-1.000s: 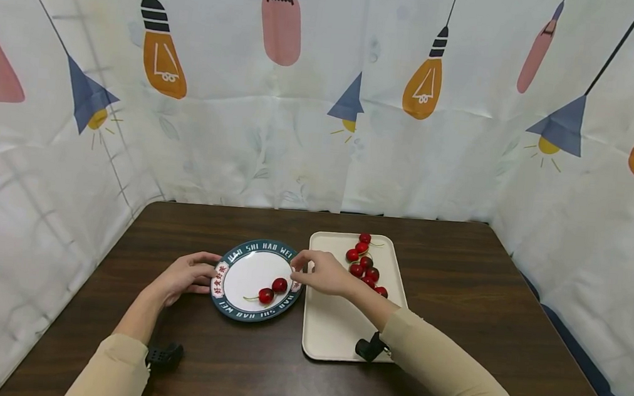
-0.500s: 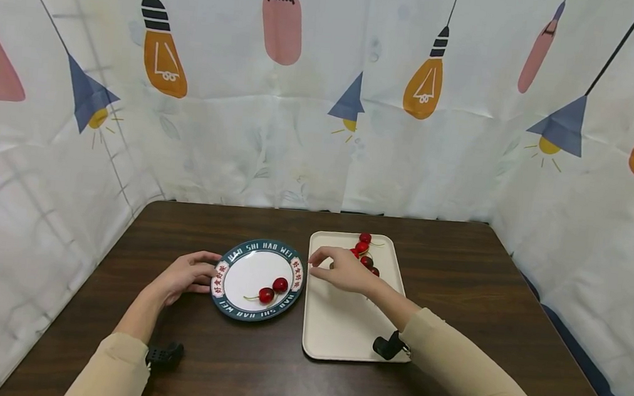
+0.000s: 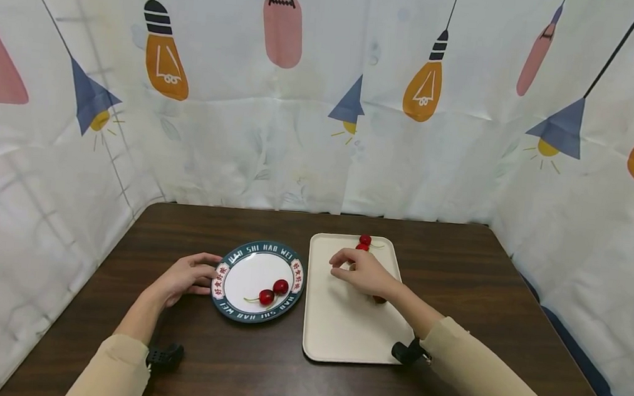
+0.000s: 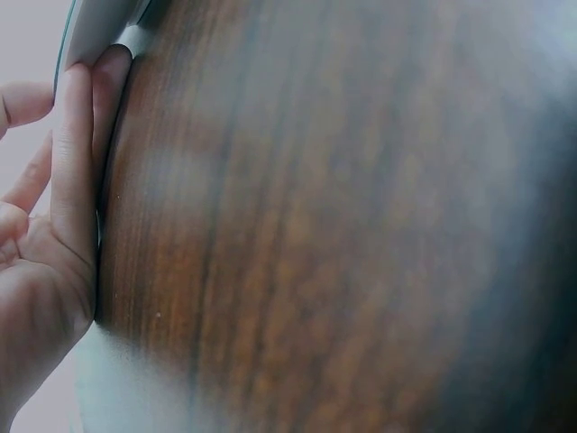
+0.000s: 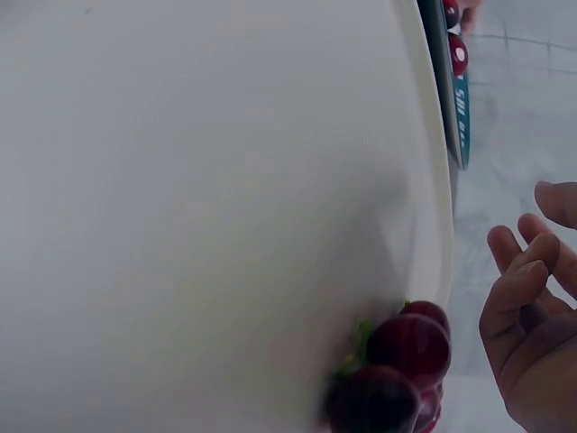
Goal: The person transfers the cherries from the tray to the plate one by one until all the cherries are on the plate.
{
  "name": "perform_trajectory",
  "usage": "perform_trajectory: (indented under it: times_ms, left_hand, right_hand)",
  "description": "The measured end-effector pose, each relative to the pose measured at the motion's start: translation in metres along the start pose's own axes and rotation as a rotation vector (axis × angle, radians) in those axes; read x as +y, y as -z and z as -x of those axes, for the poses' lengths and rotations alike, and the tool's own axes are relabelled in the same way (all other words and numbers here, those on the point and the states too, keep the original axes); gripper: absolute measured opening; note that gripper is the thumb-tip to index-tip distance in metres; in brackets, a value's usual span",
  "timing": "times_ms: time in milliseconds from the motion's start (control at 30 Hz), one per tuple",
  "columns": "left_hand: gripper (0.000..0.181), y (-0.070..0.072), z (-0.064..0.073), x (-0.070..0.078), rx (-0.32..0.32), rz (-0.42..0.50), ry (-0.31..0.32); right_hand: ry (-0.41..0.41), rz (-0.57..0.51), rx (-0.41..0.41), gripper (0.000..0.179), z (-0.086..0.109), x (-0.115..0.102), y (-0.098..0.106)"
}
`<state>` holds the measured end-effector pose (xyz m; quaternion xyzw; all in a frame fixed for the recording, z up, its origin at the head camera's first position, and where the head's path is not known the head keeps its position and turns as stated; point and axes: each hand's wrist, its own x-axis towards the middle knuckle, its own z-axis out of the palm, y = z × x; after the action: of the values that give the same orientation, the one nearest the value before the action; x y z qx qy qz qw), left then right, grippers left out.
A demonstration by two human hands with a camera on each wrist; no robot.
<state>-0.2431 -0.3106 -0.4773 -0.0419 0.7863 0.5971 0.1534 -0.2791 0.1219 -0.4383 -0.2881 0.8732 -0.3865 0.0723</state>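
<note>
In the head view, my left hand (image 3: 191, 275) holds the left edge of a round white plate with a teal lettered rim (image 3: 225, 306). The left wrist view shows fingers on both sides of the plate's edge (image 4: 99, 32). Two cherries (image 3: 266, 297) lie on the plate, one with a green stem. Over the cream rectangular tray (image 3: 333, 338), my right hand (image 3: 364, 272) hovers empty, thumb and fingers apart and loosely bent. It covers most of the cherries (image 3: 365, 239) there. The right wrist view shows a dark red cluster of cherries (image 5: 410, 350) beside that hand (image 5: 532, 334).
Plate and tray stand side by side, a narrow gap between them, on a dark wooden table (image 3: 278, 377). A white curtain (image 3: 309, 153) printed with lamps surrounds the table at the back and sides. Black wrist cameras (image 3: 165, 356) sit at both cuffs.
My right hand has moved right, from the plate's right rim to over the tray's cherries, now hiding most of them. My left hand, the plate and its two cherries stay put.
</note>
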Motion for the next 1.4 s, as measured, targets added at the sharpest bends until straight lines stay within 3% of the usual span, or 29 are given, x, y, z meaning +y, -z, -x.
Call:
perform_trajectory:
  times_ms: [433,767,1067,1400]
  left_hand:
    - [0.057,0.000,-0.004,-0.004,0.005,0.003,0.008]
    - [0.056,0.000,-0.003,-0.004,0.004,0.007,0.009]
    - [0.055,0.000,-0.003,-0.002,0.007,0.009,0.005]
    - [0.055,-0.001,-0.001,0.000,0.012,0.005,0.010]
  right_hand:
    - [-0.088,-0.083,0.034,0.028,0.021,0.018,0.015]
    - [-0.134,-0.115,0.068,0.021,0.041,0.036,0.026]
    - [-0.234,-0.208,0.074,0.026,0.062,0.045,0.034]
    - [-0.309,-0.187,0.105,0.026,0.075,0.055,0.034]
